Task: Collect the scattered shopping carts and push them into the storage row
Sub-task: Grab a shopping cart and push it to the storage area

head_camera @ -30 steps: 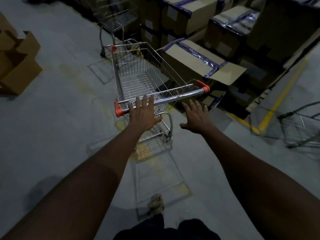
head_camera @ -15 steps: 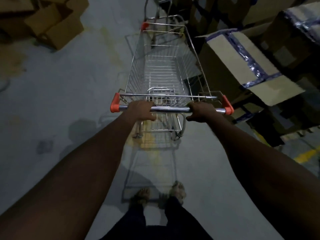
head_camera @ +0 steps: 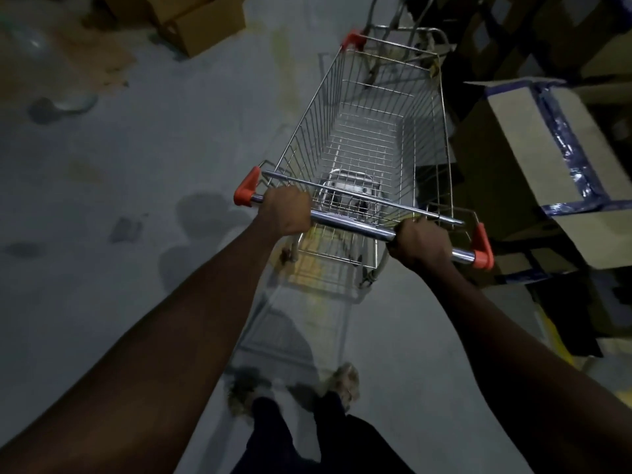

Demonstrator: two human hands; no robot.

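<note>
A wire shopping cart (head_camera: 372, 131) with an empty basket and a chrome handle bar (head_camera: 352, 224) capped in orange stands in front of me, angled toward the upper right. My left hand (head_camera: 286, 211) is closed around the bar near its left orange end. My right hand (head_camera: 419, 242) grips the bar near the right orange end. The legs and frame of a second cart (head_camera: 398, 27) show just beyond the basket's front edge, at the top of the view; its basket is cut off by the frame.
Stacked cardboard boxes with blue tape (head_camera: 547, 145) line the right side, close to the cart's right wall. An open cardboard box (head_camera: 201, 18) and flattened cardboard (head_camera: 85, 59) lie at the upper left. Grey concrete floor (head_camera: 136, 165) stretches to the left. My feet (head_camera: 342, 381) are below.
Both hands went from open near the handle to gripping it. The cart has rolled forward and turned, and its front is now close behind the second cart.
</note>
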